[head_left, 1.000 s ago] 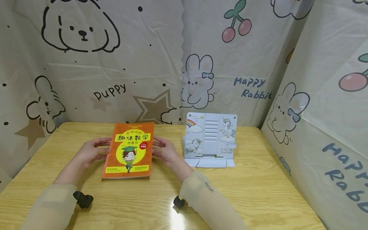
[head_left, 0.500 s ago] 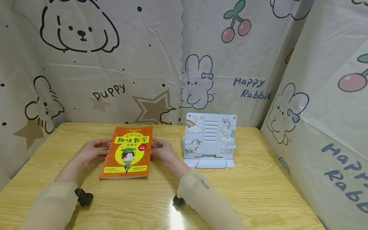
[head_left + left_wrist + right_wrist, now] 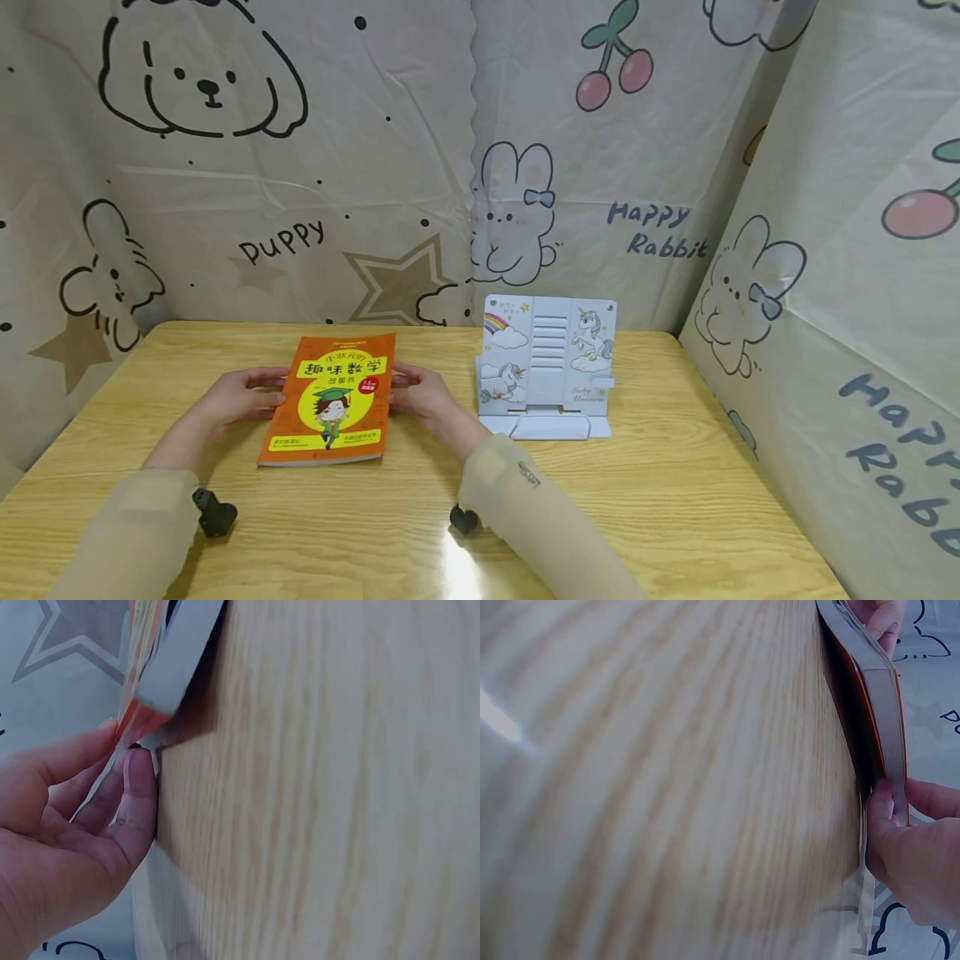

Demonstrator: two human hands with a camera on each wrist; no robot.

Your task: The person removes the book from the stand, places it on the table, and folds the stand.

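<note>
Orange book (image 3: pixel 327 407) “趣味数学” in the grip of left hand (image 3: pixel 234 398) and right hand (image 3: pixel 427 398)

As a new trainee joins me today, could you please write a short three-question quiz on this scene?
1. True or false: the left hand and the right hand both grip the orange book.
2. In the head view, the white stand is on which side of the book? A) left B) right
3. Fill in: the cartoon figure on the book wears a green ____.

Key: 1 true; 2 B; 3 cap.
</note>
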